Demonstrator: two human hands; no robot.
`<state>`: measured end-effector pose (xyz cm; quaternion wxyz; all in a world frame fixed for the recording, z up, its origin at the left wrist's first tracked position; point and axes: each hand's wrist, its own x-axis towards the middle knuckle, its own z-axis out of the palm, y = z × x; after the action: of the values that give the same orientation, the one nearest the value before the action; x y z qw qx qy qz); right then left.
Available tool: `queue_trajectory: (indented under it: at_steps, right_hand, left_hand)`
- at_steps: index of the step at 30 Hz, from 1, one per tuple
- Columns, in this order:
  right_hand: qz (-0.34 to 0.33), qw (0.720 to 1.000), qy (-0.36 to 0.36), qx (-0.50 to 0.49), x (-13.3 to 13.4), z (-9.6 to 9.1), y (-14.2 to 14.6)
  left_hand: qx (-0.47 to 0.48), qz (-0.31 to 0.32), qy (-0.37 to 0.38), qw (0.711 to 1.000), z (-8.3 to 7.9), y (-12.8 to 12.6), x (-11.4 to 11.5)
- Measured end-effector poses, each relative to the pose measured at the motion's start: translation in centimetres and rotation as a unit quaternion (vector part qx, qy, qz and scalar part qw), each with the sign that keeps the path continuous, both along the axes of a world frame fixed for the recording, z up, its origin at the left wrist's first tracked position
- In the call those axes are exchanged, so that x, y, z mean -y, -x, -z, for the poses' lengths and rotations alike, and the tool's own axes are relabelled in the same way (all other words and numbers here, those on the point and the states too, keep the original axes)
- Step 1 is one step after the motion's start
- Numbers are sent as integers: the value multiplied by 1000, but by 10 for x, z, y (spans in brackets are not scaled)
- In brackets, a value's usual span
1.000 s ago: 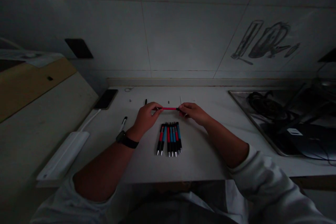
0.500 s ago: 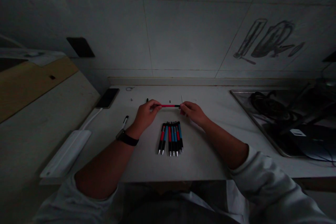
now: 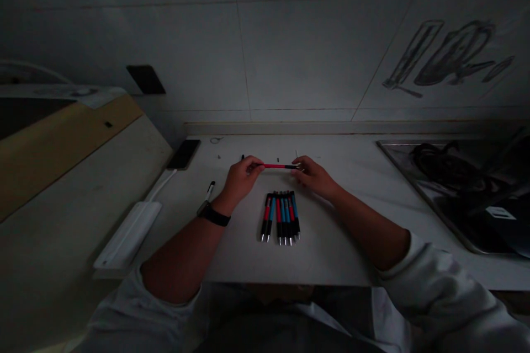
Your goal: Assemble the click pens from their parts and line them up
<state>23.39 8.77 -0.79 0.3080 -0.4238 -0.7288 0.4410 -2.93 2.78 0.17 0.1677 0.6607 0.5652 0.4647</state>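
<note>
A red pen with a black grip [image 3: 275,166] lies level between my hands, above the counter. My left hand [image 3: 244,176] pinches its red end between thumb and fingers. At the other end, the thumb and forefinger of my right hand [image 3: 312,175] close around the silver tip, part of which shows between them. Below the hands lies a row of red and blue pens [image 3: 281,218] with black grips, silver tips toward me. Beyond the hands are a small dark piece [image 3: 278,160] and a thin white stick [image 3: 297,153], partly hidden by my right hand.
A white-and-black pen-like thing [image 3: 210,190] lies beside my left wrist. Farther left are a phone [image 3: 184,154] and a white power strip [image 3: 128,234] with a cable. A metal-rimmed stovetop or sink [image 3: 414,193] holds dark items at right. The wall [image 3: 298,66] stands behind the counter.
The whole view has shifted, so things appear farther right. My right fingers have loosened and slid toward the pen's end, and the silver tip now shows. The left hand keeps its pinch.
</note>
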Motion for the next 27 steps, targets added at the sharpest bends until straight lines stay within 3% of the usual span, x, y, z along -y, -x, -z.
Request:
queue_trajectory:
  at_steps: [27]
  right_hand:
    - [-10, 999, 32, -11, 1, 3, 2]
  left_hand:
    - [7, 15, 2, 1000, 0, -1, 0]
